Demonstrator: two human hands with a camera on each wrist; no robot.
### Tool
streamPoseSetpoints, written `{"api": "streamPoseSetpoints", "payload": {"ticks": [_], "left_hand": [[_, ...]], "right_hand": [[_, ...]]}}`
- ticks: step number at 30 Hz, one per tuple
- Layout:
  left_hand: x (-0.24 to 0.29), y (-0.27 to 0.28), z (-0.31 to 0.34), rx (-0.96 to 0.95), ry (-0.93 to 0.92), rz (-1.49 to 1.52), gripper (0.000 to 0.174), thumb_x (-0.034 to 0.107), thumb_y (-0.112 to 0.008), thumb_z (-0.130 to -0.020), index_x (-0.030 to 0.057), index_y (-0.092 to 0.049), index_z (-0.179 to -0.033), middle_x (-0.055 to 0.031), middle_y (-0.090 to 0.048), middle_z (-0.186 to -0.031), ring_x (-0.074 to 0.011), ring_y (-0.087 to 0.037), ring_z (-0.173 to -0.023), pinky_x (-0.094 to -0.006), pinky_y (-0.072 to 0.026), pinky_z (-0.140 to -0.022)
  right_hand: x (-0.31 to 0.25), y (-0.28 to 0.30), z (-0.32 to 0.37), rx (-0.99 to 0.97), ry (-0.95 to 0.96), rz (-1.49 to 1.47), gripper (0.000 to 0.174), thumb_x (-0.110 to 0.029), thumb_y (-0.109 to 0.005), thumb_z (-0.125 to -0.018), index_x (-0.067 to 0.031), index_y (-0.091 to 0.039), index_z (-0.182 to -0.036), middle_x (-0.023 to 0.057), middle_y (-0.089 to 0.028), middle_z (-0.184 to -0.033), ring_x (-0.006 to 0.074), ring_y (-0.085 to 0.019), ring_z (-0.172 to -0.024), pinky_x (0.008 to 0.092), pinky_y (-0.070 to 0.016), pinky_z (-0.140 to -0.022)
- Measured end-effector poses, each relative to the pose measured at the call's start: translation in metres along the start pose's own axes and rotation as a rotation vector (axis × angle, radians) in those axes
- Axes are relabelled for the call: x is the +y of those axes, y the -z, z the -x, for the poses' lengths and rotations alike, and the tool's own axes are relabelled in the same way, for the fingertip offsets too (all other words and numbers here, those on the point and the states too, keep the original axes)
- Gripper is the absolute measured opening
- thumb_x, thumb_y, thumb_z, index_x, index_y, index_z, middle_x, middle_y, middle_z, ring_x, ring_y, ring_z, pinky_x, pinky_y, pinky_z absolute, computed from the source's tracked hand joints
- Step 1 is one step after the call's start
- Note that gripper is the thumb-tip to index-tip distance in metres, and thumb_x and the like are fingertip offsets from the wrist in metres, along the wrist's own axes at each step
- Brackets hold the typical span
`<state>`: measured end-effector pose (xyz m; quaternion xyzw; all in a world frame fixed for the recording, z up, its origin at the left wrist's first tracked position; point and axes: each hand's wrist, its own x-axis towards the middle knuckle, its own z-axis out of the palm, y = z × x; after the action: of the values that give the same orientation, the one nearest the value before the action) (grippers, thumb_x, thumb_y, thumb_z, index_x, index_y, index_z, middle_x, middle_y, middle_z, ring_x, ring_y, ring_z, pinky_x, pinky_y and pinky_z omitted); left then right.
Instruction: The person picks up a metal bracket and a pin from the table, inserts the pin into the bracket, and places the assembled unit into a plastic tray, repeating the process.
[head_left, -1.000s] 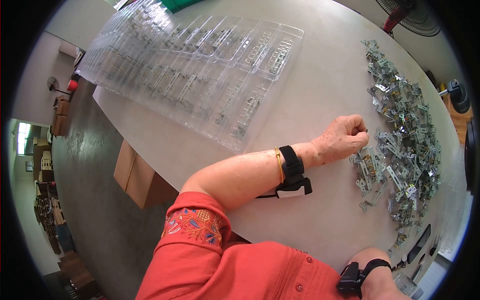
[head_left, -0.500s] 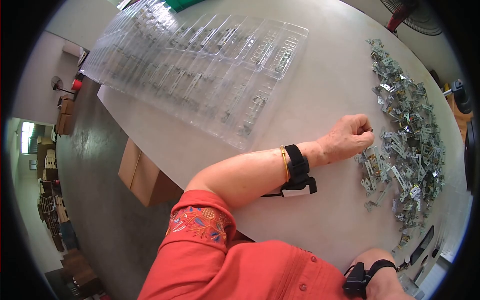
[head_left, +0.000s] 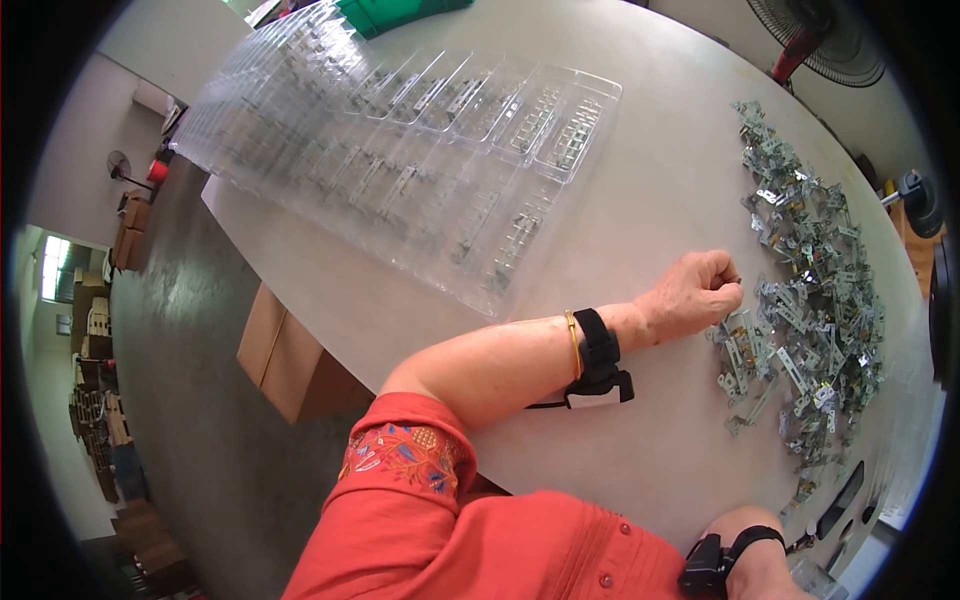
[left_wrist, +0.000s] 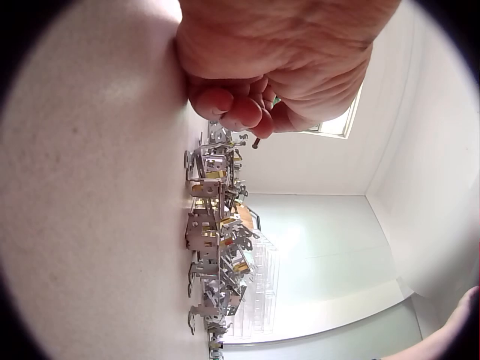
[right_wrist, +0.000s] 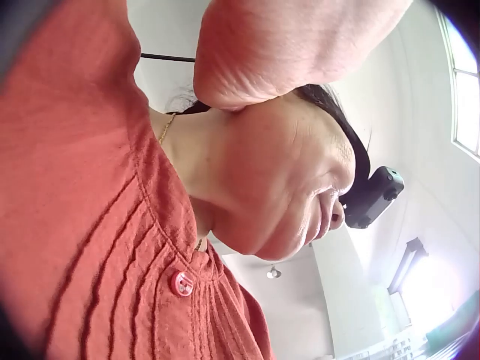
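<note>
Just left of the pile of metal brackets [head_left: 820,270] on the counter [head_left: 620,180], the left hand [head_left: 690,295] pinches a small pin [left_wrist: 256,142] with curled fingers. The right hand [head_left: 742,525] is near the pile's near end, fingers hidden — its grip I cannot tell. Clear trays [head_left: 470,225] crowd the pile's left — a fan [head_left: 820,45] stands past its far end.

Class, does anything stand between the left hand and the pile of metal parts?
Nothing visible does. The left hand, pinching a small pin, is right beside the metal parts, with no other object in between; whether it touches them is hard to tell.
</note>
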<state>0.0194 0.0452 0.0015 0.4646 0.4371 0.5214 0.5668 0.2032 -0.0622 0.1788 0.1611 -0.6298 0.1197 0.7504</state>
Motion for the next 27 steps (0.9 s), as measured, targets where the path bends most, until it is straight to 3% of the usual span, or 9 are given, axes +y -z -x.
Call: {"api": "streamPoseSetpoints", "payload": {"ticks": [4,8,10,12,14,17,18,21,27], "left_hand": [[-0.007,0.0,0.0,-0.021,-0.065,0.027,0.018,0.017,-0.06,-0.095,-0.0005,-0.059,-0.094,0.0007,-0.058,-0.07,-0.0054,-0.053,-0.062,-0.026,-0.043,-0.052],[-0.007,0.0,0.0,0.023,-0.011,-0.055,0.018,0.02,-0.059,-0.096,0.0023,-0.062,-0.095,0.0017,-0.056,-0.07,-0.0061,-0.052,-0.062,-0.0256,-0.0429,-0.052],[-0.008,-0.001,0.0,0.024,-0.039,-0.114,0.018,0.021,-0.06,-0.097,0.0035,-0.062,-0.094,0.0019,-0.056,-0.07,-0.0057,-0.051,-0.061,-0.0244,-0.0425,-0.052],[0.002,-0.003,0.006,0.017,0.048,-0.053,0.017,0.022,-0.059,-0.098,0.0053,-0.061,-0.094,0.0026,-0.055,-0.071,-0.0051,-0.051,-0.06,-0.0232,-0.0412,-0.052],[0.016,-0.004,0.008,0.008,0.146,0.009,0.018,0.022,-0.059,-0.098,0.0043,-0.06,-0.095,0.0012,-0.056,-0.07,-0.006,-0.051,-0.059,-0.0242,-0.042,-0.051],[0.013,-0.002,0.007,-0.005,0.132,0.065,0.016,0.022,-0.06,-0.099,0.0058,-0.058,-0.097,0.0019,-0.057,-0.069,-0.0044,-0.05,-0.058,-0.0222,-0.0391,-0.048],[0.011,-0.001,0.005,-0.018,0.123,0.066,0.016,0.022,-0.06,-0.099,0.0058,-0.058,-0.097,0.0019,-0.057,-0.069,-0.0044,-0.05,-0.058,-0.0222,-0.0391,-0.048],[0.009,-0.002,0.005,-0.015,0.127,0.096,0.016,0.021,-0.061,-0.099,0.0054,-0.058,-0.096,0.0019,-0.056,-0.068,-0.0044,-0.049,-0.056,-0.0219,-0.0379,-0.047],[0.009,-0.001,0.005,-0.001,0.103,0.065,0.018,0.023,-0.06,-0.101,0.0056,-0.057,-0.095,0.0023,-0.054,-0.066,-0.005,-0.047,-0.052,-0.021,-0.0364,-0.046]], "right_hand": [[0.02,-0.022,-0.016,0.285,0.135,-0.136,0.054,-0.038,-0.031,-0.112,-0.0066,-0.032,-0.155,0.0133,-0.03,-0.163,0.0278,-0.02,-0.153,0.0461,-0.0147,-0.125],[0.021,0.019,0.0,0.585,-0.449,0.008,0.047,-0.022,-0.048,-0.091,0.017,-0.057,-0.115,0.0327,-0.04,-0.149,0.0474,-0.04,-0.139,0.0647,-0.0307,-0.115],[0.054,0.039,0.021,-0.022,-0.625,-0.066,0.044,-0.019,-0.051,-0.091,0.0072,-0.051,-0.127,0.0278,-0.04,-0.152,0.0428,-0.036,-0.144,0.0589,-0.0305,-0.118],[0.075,0.015,0.022,0.324,-0.905,-0.469,0.036,-0.024,-0.044,-0.102,-0.0063,-0.056,-0.131,0.0228,-0.048,-0.148,0.0427,-0.046,-0.138,0.0539,-0.0394,-0.113],[0.088,0.024,0.029,0.461,-1.208,-0.7,0.03,-0.022,-0.047,-0.102,-0.0071,-0.057,-0.126,0.0177,-0.055,-0.143,0.0371,-0.05,-0.135,0.0511,-0.0405,-0.113],[0.097,0.033,0.042,0.564,-1.385,-0.952,0.022,-0.019,-0.05,-0.1,-0.008,-0.059,-0.116,0.0134,-0.06,-0.131,0.0309,-0.058,-0.118,0.0454,-0.0435,-0.105],[0.097,0.032,0.044,0.559,-1.375,-0.942,0.022,-0.019,-0.05,-0.1,-0.008,-0.059,-0.116,0.0134,-0.06,-0.131,0.0309,-0.058,-0.118,0.0454,-0.0435,-0.105],[0.09,0.022,0.04,0.603,-1.397,-0.864,0.014,-0.017,-0.052,-0.098,-0.0071,-0.058,-0.105,0.0085,-0.061,-0.108,0.0246,-0.057,-0.091,0.0381,-0.0428,-0.088],[0.08,0.023,0.044,0.502,-1.4,-0.894,0.009,-0.015,-0.053,-0.1,-0.0066,-0.057,-0.101,0.0083,-0.061,-0.101,0.0223,-0.059,-0.089,0.0378,-0.0459,-0.086]]}}
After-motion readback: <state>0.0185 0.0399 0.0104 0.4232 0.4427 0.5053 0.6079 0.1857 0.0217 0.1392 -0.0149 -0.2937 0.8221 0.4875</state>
